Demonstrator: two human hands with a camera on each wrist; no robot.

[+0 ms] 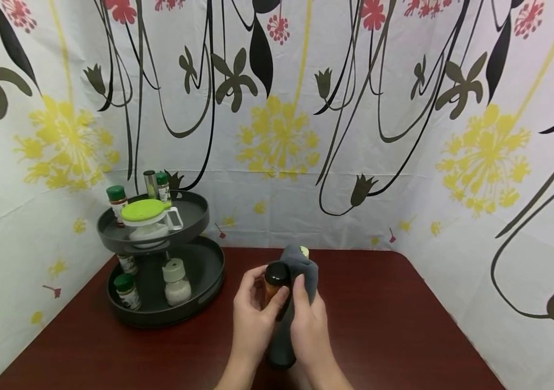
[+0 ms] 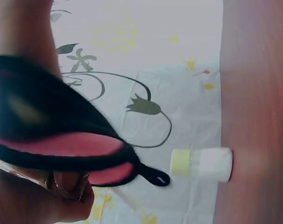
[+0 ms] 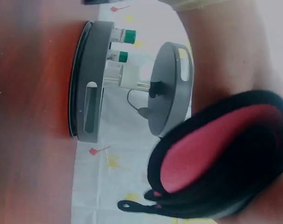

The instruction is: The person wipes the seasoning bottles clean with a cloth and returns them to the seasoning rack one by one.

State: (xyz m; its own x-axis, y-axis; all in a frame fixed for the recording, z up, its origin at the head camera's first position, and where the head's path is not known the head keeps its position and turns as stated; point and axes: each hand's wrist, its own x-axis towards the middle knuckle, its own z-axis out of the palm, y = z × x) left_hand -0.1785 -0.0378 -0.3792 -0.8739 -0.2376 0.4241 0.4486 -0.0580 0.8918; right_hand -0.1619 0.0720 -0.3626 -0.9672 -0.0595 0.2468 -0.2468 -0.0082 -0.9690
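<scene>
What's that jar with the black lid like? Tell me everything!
The jar has a shiny black lid on top and an orange-brown body, maybe glass or plastic. The left hand grips it roughly upright, thumb in front, hiding much of it. It's over the red-brown table, right of the dark stand, with a grey cloth close beside it; I can't tell whether they touch.

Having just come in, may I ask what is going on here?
A person's left hand holds a black-capped bottle, and the right hand holds a grey cloth close beside it. Both are over the table. A white container with a yellow cap stands beyond, and a two-tier rack with more containers stands to the left.
</scene>
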